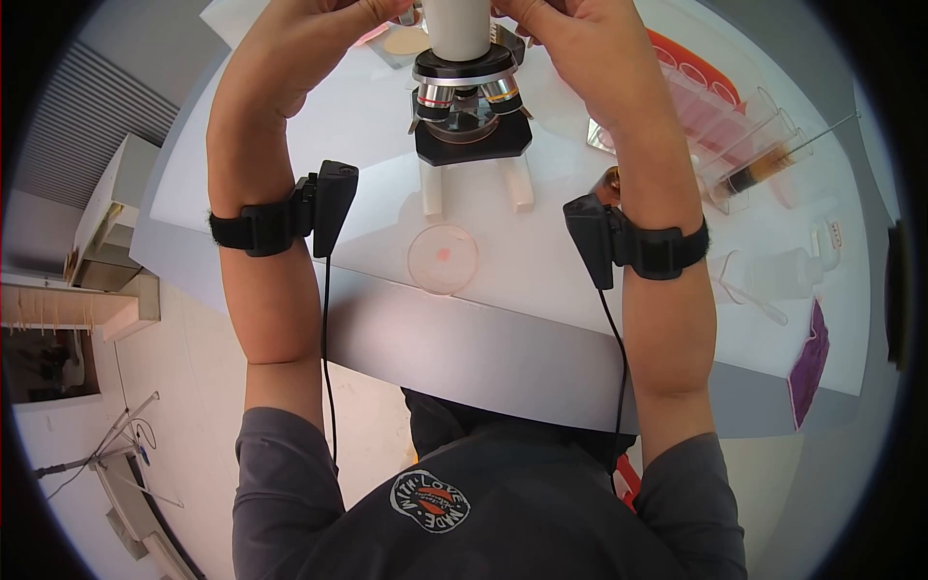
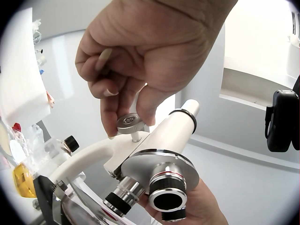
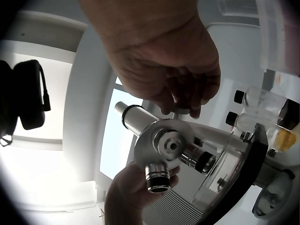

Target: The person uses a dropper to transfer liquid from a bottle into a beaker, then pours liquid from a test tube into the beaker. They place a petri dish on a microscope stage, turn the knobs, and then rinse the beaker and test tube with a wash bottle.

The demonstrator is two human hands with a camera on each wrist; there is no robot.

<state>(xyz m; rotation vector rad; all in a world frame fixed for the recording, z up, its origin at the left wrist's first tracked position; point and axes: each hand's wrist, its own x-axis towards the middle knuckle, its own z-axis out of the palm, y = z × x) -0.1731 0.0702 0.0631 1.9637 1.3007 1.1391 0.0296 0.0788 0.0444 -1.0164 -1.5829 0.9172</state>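
- Head view: my left hand [image 1: 319, 29] and right hand [image 1: 570, 39] are both up at the head of the microscope [image 1: 471, 97], which stands at the far side of the white table [image 1: 541, 261]. A petri dish [image 1: 443, 258] with a pink spot lies near its feet. I judge the instrument heavy, rigid and top-loaded, with fragile glass in the objectives [image 1: 469, 94]; best held by the arm and base, not the tube. My shirt badge reads "WITH LOVE MADE", as far as I can make out.
- Left wrist view: my left fingers [image 2: 110, 112] curl down and pinch the small knurled screw [image 2: 131, 123] on top of the head; metal, grippy at the rim, a light twist should do. No writing legible.
- Right wrist view: my right fingers [image 3: 187, 101] hang curled just above the head beside the eyepiece tube [image 3: 136, 117]; whether they grip anything I cannot tell. No brand shows.
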